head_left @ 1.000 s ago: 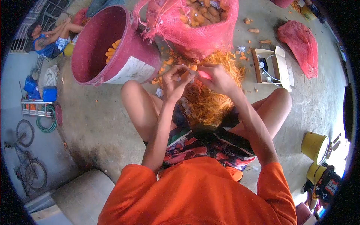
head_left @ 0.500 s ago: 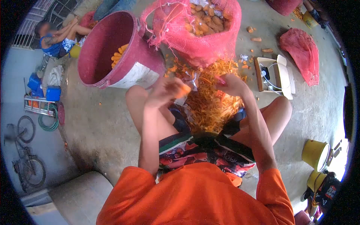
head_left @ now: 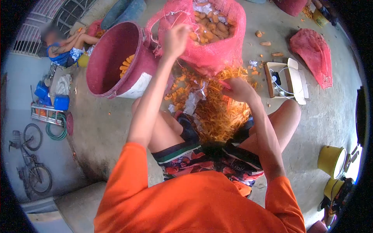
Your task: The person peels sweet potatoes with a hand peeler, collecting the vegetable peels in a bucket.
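My left hand (head_left: 176,41) is raised at the near left edge of the pink mesh sack (head_left: 217,56), its fingers smeared by motion; whether anything is in them cannot be made out. Orange and brown carrots (head_left: 217,30) and bits of paper lie inside the sack. My right hand (head_left: 239,90) is closed round a red-handled tool (head_left: 224,83), whose tip is unclear. Below it a heap of orange peelings (head_left: 223,116) spreads between my legs. To the left, a large maroon bucket (head_left: 97,73) lies tilted, with several peeled carrots (head_left: 126,65) inside.
An open cardboard box (head_left: 272,80) with a white cable and a red mesh bag (head_left: 312,58) lie on the right. Loose carrots (head_left: 265,43) are on the floor. A yellow bucket (head_left: 330,161) stands at lower right. Another person (head_left: 64,50) sits at upper left.
My left hand has moved up and away from the peelings to the sack, and the orange carrot it held no longer shows. My right hand stays near its place with the red-handled tool.
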Action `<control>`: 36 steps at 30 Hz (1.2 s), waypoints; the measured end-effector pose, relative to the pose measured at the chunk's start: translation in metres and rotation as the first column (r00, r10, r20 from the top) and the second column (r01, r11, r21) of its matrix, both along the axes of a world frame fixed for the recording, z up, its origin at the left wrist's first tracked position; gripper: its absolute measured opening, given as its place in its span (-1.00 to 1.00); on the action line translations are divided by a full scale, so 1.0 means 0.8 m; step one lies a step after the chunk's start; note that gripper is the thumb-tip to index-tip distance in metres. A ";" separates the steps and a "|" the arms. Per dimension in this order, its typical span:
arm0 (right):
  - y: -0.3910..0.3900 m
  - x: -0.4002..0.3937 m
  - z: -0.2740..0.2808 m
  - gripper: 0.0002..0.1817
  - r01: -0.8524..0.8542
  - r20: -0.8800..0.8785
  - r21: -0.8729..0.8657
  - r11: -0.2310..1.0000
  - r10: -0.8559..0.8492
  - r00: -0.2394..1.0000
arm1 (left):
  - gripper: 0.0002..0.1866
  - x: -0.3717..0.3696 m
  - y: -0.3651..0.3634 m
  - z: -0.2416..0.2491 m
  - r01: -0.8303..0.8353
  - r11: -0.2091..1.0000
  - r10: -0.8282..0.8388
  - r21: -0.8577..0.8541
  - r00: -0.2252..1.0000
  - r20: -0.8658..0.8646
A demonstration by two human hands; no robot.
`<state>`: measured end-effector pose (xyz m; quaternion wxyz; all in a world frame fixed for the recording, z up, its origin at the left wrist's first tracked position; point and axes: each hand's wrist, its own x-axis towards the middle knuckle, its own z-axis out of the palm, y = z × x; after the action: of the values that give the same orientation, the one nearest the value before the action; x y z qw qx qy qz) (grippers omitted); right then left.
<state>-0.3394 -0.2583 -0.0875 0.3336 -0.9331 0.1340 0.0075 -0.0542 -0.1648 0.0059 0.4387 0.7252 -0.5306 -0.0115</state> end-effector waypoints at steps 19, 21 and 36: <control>-0.004 -0.017 0.048 -0.66 0.059 0.244 -0.096 0.994 -0.034 0.969 | -0.41 -0.038 0.068 0.031 -0.036 0.976 -0.087 -0.216 0.842 -0.533; 0.004 -0.007 0.057 -0.67 0.020 0.334 -0.039 0.999 -0.006 0.943 | -0.50 -0.074 0.093 0.013 -0.008 0.966 -0.175 -0.257 0.712 -0.680; 0.053 0.013 0.017 -0.63 -0.059 0.406 -0.001 0.998 0.054 0.912 | -0.66 -0.187 0.139 -0.108 -0.177 0.943 -0.129 -0.281 0.584 -0.801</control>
<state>-0.3287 -0.2160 -0.0736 0.3590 -0.9159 0.0347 -0.1760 -0.2037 -0.0539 -0.0806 0.7471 0.5621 -0.2560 -0.2456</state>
